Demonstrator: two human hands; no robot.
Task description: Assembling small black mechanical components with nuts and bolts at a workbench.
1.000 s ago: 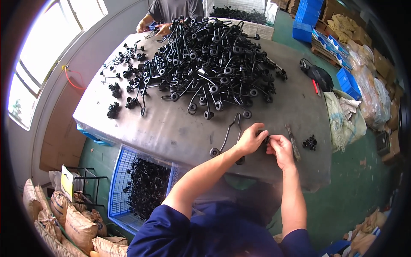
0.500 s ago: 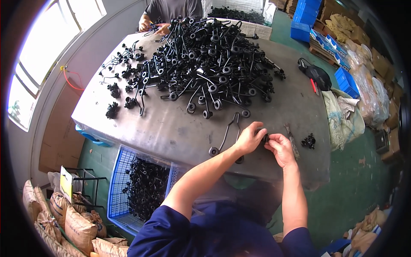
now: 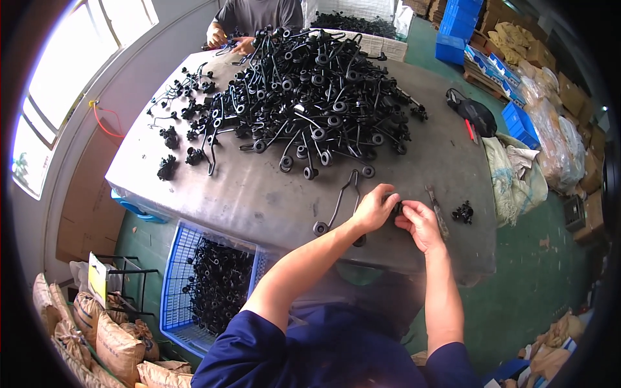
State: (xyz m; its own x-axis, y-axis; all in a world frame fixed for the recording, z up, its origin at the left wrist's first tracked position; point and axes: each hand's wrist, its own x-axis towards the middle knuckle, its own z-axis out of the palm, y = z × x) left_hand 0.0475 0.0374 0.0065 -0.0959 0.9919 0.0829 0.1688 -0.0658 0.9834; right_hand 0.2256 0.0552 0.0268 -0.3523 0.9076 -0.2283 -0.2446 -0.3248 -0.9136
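My left hand (image 3: pixel 375 208) and my right hand (image 3: pixel 420 224) meet over the near right part of the table. Both are closed on a small black part (image 3: pixel 398 207), mostly covered by the fingers. Just left of them lies a bent black rod (image 3: pixel 337 205) with a round ring at its end. Beside my right hand rests a slim tool with a worn handle (image 3: pixel 437 212). Farther right sits a small clump of black parts (image 3: pixel 462 212). A large heap of black rods with ringed ends (image 3: pixel 317 97) covers the far middle of the table.
Across the grey table (image 3: pixel 259 194), a co-worker's hands (image 3: pixel 242 45) handle something small. Small black clumps (image 3: pixel 167 167) lie at the left. A blue crate (image 3: pixel 169 304) of black parts stands below the near edge. A black bag (image 3: pixel 475 115) and red tool (image 3: pixel 470 130) lie far right.
The whole view has shifted slightly. My two hands stay together on the small black part, with only a slight change in the fingers.
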